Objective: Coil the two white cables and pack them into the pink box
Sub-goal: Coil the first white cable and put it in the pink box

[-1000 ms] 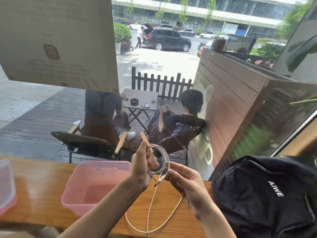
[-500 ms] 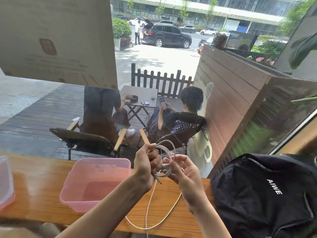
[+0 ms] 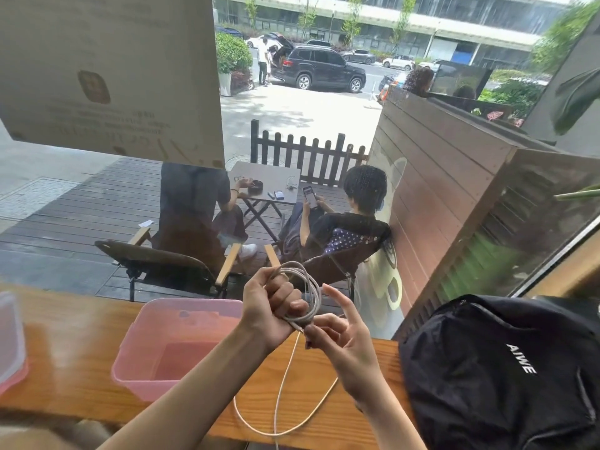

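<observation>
My left hand (image 3: 269, 306) is closed around a coil of white cable (image 3: 312, 287), held upright above the counter's far edge. My right hand (image 3: 341, 345) sits just right of it, thumb and middle finger pinching the cable at the bottom of the coil, index finger sticking up. The loose rest of the white cable (image 3: 285, 378) drops from the hands and lies in a wide loop on the wood, running off the near edge. The pink box (image 3: 130, 368) stands open and empty on the counter, left of my left forearm.
A black backpack (image 3: 503, 368) fills the counter's right end, close to my right wrist. A pink-rimmed clear lid (image 3: 9, 345) lies at the far left. The wooden counter (image 3: 65, 352) ends at a window pane straight ahead.
My right hand has brought the cable end up to the coil's base and spread its fingers. The coil has gained a turn and the loose loop on the counter has shrunk.
</observation>
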